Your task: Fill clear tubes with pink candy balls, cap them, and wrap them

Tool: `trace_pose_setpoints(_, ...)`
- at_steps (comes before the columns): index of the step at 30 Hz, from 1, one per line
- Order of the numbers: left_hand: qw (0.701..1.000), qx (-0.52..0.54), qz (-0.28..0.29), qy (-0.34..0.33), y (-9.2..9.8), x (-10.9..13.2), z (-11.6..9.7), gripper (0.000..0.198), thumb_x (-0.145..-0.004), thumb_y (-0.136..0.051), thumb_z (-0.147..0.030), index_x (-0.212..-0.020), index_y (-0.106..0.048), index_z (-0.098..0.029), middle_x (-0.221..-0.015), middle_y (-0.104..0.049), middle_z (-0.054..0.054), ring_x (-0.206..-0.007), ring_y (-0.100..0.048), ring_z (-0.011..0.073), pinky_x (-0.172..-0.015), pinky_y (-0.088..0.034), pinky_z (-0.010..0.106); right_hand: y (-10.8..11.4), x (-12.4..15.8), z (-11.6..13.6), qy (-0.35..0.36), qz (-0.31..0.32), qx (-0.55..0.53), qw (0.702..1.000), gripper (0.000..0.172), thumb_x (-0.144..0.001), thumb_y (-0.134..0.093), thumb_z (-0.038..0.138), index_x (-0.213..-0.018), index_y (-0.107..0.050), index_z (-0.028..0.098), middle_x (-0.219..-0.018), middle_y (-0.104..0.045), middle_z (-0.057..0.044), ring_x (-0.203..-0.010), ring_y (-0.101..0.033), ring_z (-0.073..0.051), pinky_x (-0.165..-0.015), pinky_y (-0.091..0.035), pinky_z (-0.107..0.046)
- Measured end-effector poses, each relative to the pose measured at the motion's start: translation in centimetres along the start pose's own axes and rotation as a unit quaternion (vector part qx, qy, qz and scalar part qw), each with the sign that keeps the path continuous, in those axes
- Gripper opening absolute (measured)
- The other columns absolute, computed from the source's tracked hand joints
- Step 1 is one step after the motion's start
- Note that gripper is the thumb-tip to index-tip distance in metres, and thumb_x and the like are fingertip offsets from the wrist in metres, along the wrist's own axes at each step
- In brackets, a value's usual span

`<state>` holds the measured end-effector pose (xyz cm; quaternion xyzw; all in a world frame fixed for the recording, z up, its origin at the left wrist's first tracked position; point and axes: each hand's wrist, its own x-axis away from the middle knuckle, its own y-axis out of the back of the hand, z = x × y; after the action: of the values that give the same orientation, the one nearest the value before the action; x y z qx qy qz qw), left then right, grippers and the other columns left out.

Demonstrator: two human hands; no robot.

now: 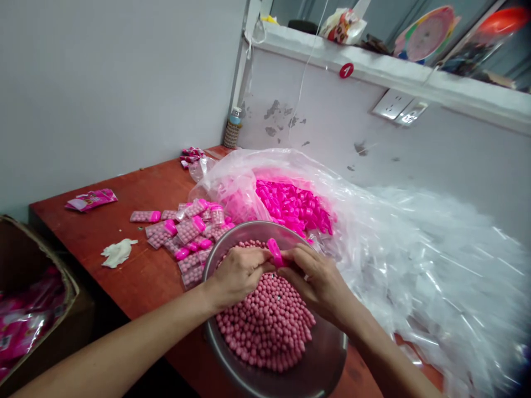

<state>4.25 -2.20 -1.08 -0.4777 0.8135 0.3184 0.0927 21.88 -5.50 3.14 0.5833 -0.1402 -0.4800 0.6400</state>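
A metal bowl point(319, 365) heaped with small pink candy balls point(265, 326) sits at the front of the red-brown table point(141, 276). Both of my hands meet above the heap. My left hand point(236, 273) is closed around a small clear container that is mostly hidden in the fingers. My right hand point(315, 276) pinches a bright pink cap point(275, 252) at that container's end. To the left of the bowl lies a pile of filled clear containers with pink caps point(186, 229).
A large clear plastic bag point(373, 221) behind the bowl holds many loose pink caps point(294, 204). A cardboard box point(25, 309) with pink packets stands at the left. A white crumpled glove point(118, 251), pink packets point(92, 199) and a small bottle point(233, 127) lie on the table.
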Motion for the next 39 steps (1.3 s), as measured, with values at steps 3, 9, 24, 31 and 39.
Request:
trace_pose_setpoints(3,0.996,-0.077,0.022,-0.043,-0.2,0.3,0.3,0.023,-0.083,-0.042,-0.008,-0.079,-0.064,-0.011,-0.073,-0.063,0.008,-0.07,-0.058,0.018,-0.069,-0.042,0.027,-0.2,0.3,-0.2,0.035,0.006,0.026,0.999,0.008,-0.087,-0.045,0.018,-0.083,-0.052,0.017,-0.071,-0.054,-0.004,-0.063,-0.052,-0.014,-0.053,-0.04,-0.023)
trace_pose_setpoints(9,0.996,-0.066,0.064,-0.012,-0.5,-0.2,0.7,0.021,-0.084,-0.046,-0.014,-0.073,-0.065,-0.013,-0.067,-0.063,0.007,-0.063,-0.058,0.0171,-0.062,-0.038,0.025,-0.2,0.6,-1.9,0.03,0.031,-0.017,0.999,0.021,-0.086,-0.053,0.026,-0.105,-0.054,0.018,-0.083,-0.061,-0.006,-0.074,-0.059,-0.016,-0.062,-0.048,-0.025)
trace_pose_setpoints(24,0.975,0.181,-0.006,0.13,0.1,-1.0,0.9,0.021,-0.081,-0.052,-0.022,-0.091,-0.069,-0.014,-0.082,-0.066,0.003,-0.077,-0.057,0.0181,-0.07,-0.041,0.024,-0.8,0.7,-1.1,0.039,-0.015,0.187,0.982,0.06,-0.079,-0.058,0.041,-0.127,-0.039,0.012,-0.108,-0.059,-0.017,-0.097,-0.057,-0.028,-0.078,-0.051,-0.041)
trace_pose_setpoints(31,0.955,0.232,-0.043,0.179,-0.3,-1.0,0.8,0.019,-0.079,-0.052,-0.021,-0.088,-0.064,-0.009,-0.079,-0.062,0.004,-0.072,-0.055,0.0155,-0.066,-0.041,0.023,-3.9,-0.3,0.3,-0.038,-0.101,0.261,0.959,0.059,-0.076,-0.056,0.042,-0.122,-0.042,0.007,-0.1,-0.061,-0.017,-0.086,-0.06,-0.029,-0.069,-0.051,-0.039)
trace_pose_setpoints(39,0.949,0.248,-0.038,0.19,-0.1,-1.3,1.9,0.02,-0.078,-0.054,-0.025,-0.087,-0.064,-0.01,-0.078,-0.062,0.004,-0.072,-0.055,0.0154,-0.067,-0.043,0.024,-4.9,-1.1,-1.4,0.026,-0.142,0.273,0.951,0.054,-0.074,-0.055,0.04,-0.113,-0.048,0.004,-0.084,-0.064,-0.015,-0.069,-0.061,-0.025,-0.058,-0.048,-0.034)
